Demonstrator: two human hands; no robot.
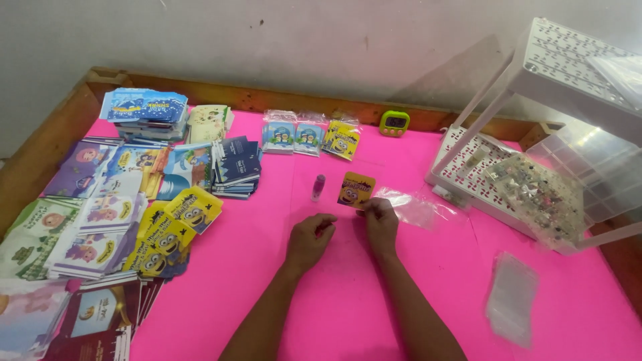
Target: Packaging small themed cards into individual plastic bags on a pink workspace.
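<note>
My right hand (381,220) pinches the edge of a small yellow cartoon card (356,189) and a clear plastic sleeve (416,208) that lies to its right on the pink mat (267,267). My left hand (311,235) rests curled on the mat just left of it, fingers closed with nothing seen in them. A small purple glue stick (318,187) stands upright just beyond my left hand, to the left of the card.
Stacks of printed cards and envelopes (114,214) cover the left side. Three packed sleeves (307,135) and a green timer (394,123) lie at the back. A white plastic rack (535,160) with a clear box of small pieces stands right. Empty sleeves (511,297) lie near right.
</note>
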